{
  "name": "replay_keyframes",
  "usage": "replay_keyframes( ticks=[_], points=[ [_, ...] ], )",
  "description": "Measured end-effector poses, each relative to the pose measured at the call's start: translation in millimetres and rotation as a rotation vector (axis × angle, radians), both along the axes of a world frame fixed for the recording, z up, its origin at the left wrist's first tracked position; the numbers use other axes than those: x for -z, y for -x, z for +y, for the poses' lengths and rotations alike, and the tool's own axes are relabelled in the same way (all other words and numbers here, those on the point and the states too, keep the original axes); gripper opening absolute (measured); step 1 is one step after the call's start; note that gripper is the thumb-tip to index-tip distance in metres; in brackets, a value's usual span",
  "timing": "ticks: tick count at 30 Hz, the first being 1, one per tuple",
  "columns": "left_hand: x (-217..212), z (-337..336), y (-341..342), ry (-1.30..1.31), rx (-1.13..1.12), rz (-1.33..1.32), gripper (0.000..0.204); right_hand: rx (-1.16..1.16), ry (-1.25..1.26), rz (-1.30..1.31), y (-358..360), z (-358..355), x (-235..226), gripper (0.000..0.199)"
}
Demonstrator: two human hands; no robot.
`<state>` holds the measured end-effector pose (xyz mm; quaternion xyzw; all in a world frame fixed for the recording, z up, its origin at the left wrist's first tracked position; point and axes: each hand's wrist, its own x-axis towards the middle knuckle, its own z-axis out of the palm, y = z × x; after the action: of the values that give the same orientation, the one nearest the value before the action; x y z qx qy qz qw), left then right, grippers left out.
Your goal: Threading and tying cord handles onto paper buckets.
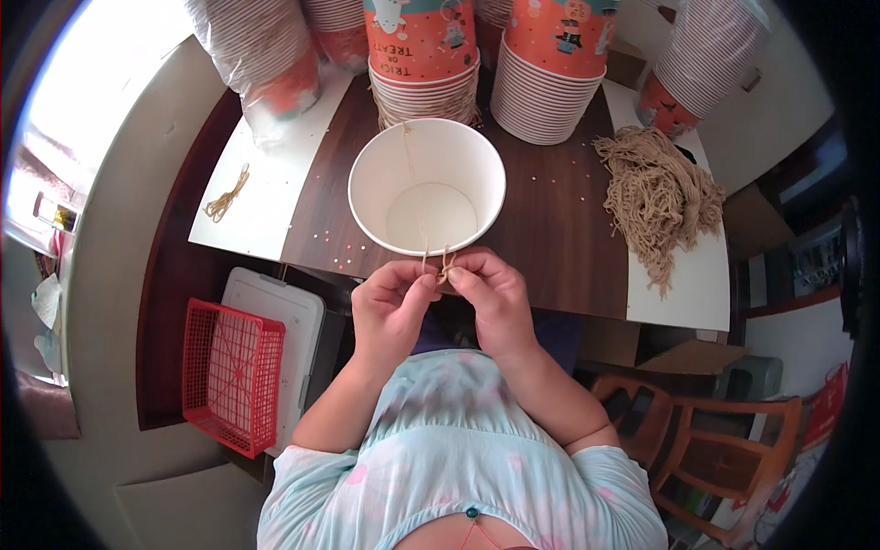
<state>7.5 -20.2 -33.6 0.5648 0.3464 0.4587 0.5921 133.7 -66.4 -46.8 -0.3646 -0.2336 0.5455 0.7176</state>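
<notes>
A table (568,238) of dark, grained wood, flanked by smooth white panels, is bowed at its edges by the lens. A chair (724,458) of slatted orange-brown wood is seen at the lower right. Along the back, two stacks (422,46) (555,92) of nested round tubs are set, their orange sides printed and their pale rims ribbed; taller stacks in crinkled clear film are placed at both sides. A red crate (234,376) of open plastic mesh is seen at the lower left. In the middle, a white tub (458,165), smooth and round-mouthed, is set with its opening toward the viewer. On the right panel a tangled tan heap (660,197) of soft cord is piled. At the tub's near rim both hands are closed in pinches: a strand of tan cord (425,257) is gripped by thumb and fingers of the left hand (394,307), and a small loop of it by those of the right hand (495,298). A small coil (227,197) is laid on the left panel, and red and white specks (337,246) are scattered on the wood. Bare wood is left on either side of the tub; the heap is draped toward the front edge. The back stacks are cut off above, the middle one's base is partly hidden by the tub, and whether the loop is knotted cannot be told.
</notes>
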Motion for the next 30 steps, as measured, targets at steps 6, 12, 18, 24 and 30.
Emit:
replay_keyframes(
  ticks=[6,12,18,24,30],
  points=[
    [-1.7,-0.4,-3.9,-0.009,0.049,-0.029,0.01,0.162,-0.043,-0.475,-0.3,-0.2,1.1,0.007],
    [-0.7,0.7,-4.0,-0.195,-0.055,0.185,0.007,0.202,-0.036,-0.661,-1.6,-1.2,3.5,0.007],
    [-1.4,-0.7,-8.8,-0.026,-0.044,0.0,0.005,0.024,0.013,0.094,7.0,0.8,0.9,0.006],
    [-2.2,-1.6,-6.2,-0.037,-0.075,0.057,0.005,0.133,0.004,-0.518,-1.4,1.6,4.6,0.011],
    [-2.2,-1.9,-5.9,-0.024,-0.056,0.046,0.005,-0.146,0.127,0.247,-2.1,2.7,8.3,0.014]
  ],
)
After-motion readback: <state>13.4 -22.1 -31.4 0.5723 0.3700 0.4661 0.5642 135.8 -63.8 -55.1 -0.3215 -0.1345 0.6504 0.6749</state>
